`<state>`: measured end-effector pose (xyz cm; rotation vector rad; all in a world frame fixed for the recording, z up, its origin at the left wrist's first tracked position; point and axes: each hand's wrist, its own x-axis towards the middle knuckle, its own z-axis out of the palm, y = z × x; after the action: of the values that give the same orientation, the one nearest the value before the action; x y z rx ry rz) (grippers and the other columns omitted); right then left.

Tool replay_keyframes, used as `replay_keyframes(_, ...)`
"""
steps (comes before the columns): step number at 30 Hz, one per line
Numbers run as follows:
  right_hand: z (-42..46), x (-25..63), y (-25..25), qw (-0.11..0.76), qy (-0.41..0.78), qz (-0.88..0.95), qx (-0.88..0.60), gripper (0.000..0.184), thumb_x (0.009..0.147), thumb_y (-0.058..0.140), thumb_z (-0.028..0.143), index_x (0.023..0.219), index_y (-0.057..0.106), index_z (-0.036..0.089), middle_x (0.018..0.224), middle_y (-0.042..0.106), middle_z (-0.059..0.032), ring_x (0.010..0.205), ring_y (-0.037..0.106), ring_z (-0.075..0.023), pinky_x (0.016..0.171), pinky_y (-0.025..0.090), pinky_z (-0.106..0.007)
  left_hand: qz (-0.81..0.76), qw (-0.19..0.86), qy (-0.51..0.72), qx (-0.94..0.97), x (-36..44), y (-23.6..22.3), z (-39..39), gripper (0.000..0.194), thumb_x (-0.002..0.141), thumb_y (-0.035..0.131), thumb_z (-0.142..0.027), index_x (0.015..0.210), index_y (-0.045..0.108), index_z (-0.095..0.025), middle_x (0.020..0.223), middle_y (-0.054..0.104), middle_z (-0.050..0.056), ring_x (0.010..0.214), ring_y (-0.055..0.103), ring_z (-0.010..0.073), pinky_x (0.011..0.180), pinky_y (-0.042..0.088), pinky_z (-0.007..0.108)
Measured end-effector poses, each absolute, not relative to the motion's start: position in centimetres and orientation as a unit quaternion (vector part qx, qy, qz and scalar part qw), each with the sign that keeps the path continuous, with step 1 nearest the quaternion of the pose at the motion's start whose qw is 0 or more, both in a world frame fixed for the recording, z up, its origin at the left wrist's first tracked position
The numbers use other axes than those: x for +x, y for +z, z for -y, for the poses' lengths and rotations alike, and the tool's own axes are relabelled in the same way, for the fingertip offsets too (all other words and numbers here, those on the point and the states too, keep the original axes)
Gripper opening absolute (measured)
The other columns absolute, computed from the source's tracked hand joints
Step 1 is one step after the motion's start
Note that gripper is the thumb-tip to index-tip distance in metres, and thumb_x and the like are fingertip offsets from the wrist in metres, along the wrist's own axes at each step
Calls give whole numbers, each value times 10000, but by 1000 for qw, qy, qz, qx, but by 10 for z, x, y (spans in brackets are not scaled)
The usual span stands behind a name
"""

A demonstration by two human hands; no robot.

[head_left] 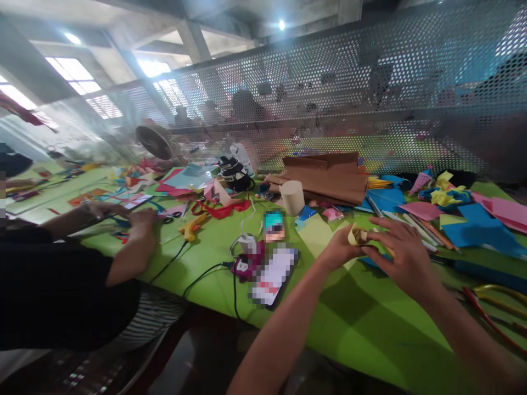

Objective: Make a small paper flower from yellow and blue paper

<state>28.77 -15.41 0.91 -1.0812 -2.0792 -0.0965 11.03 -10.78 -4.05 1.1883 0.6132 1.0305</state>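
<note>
Left grip [339,246] narrow; holds yellow paper [353,236]

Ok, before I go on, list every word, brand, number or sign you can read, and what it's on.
None can be read.
Phone: screen pixelated, unreadable.
Teal-and-orange rectangle beyond it: pixelated too.
Maroon power strip: pale patch, too blurred for any lettering.
Yellow paper piece at the left hand: no lettering visible.

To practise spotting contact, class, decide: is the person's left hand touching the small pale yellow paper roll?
Touching. The head view shows the left hand curled against the side of the small pale yellow paper roll, no gap between them.
</note>
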Motion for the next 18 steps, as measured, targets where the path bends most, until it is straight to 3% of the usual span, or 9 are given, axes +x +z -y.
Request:
replay_keyframes(3,155,283,5,352,-39,832,-427,264,960,630,412,1169,726,281,1454,633,-92,1291,590,-373,1039,475,-595,-234,687,457,514,112,-40,110,678,510,992,-467,989,629,-154,893,679,35,846,660,193,872,545,375)
replay_keyframes(10,157,275,2,286,-6,858,-427,281,974,604,472,1094,708,240,1520,573,-125,1353,537,-384,1079,453,-599,-278,639,458,551,114,-39,116,591,544,982,-346,1019,690,-148,907,710,52,834,651,205,806,544,333)
replay_keyframes(14,157,279,6,318,14,846,-428,300,985,596,461,1181,710,265,1509,577,-124,1342,553,-374,1067,472,-584,-246,675,461,521,113,-43,110,548,556,977,-402,940,675,-153,865,692,46,826,665,203,864,548,387)
replay_keyframes(18,157,287,14,384,3,822,-422,301,996,584,399,1264,692,316,1489,591,-97,1338,571,-348,1081,469,-572,-308,640,458,535,109,-46,105,616,514,989,-451,916,639,-143,826,663,6,772,640,153,815,536,331)
